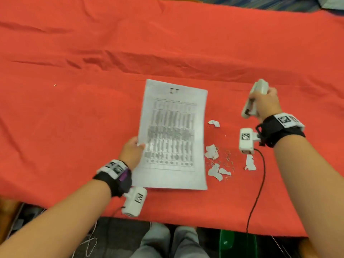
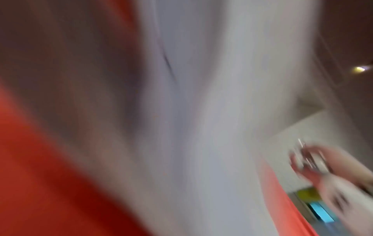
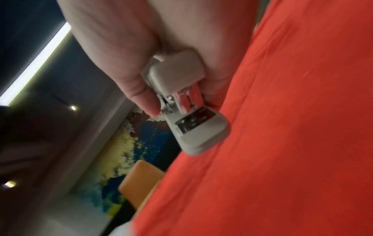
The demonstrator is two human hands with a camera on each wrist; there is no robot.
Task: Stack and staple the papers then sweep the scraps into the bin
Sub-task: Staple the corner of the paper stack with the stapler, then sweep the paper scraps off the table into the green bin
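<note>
A printed stack of white papers [image 1: 173, 135] lies near the middle of the red tablecloth [image 1: 74, 90]. My left hand [image 1: 133, 151] pinches its left edge, thumb on top. In the left wrist view the papers [image 2: 201, 111] are only a pale blur. My right hand [image 1: 268, 103] grips a grey stapler [image 1: 254, 98] above the cloth, to the right of the papers. The right wrist view shows the stapler [image 3: 181, 102] with its metal mouth a little apart and nothing in it. Several torn paper scraps [image 1: 216, 164] and loose staples [image 1: 228, 157] lie between the papers and my right arm.
A green bin [image 1: 236, 243] stands on the floor under the table's front edge, right of my knees. A black cable [image 1: 260, 183] runs from the right wrist camera over the edge. An orange chair [image 3: 141, 180] stands beyond the far side.
</note>
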